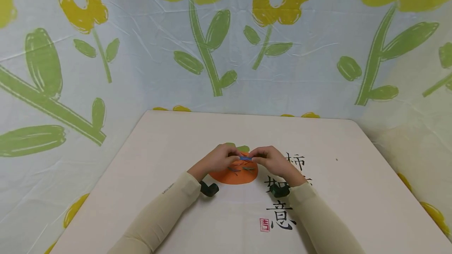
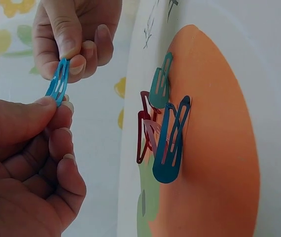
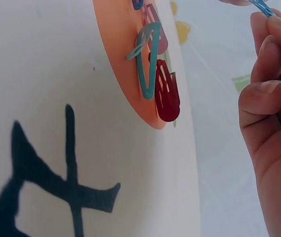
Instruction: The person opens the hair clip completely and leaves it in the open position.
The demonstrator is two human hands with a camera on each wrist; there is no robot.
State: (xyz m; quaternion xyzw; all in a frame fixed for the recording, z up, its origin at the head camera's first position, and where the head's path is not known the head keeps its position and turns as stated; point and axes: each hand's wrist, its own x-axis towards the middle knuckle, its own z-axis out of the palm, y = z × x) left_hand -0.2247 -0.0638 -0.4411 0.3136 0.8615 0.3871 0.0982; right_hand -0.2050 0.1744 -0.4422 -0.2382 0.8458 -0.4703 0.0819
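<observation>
Above the table, both hands hold one blue snap hair clip. My left hand pinches its lower end between thumb and forefinger in the left wrist view, while my right hand pinches the other end. Under the hands, several other hair clips lie on an orange persimmon print. Among them are a dark blue clip, a teal green clip, a dark red clip and a pink clip. Some clips bend open, and the fingers partly cover the group in the head view.
The pale table bears black printed characters and a small red seal to the right of the persimmon. A flower-printed cloth hangs behind and at the sides. Dark wrist devices sit below the hands.
</observation>
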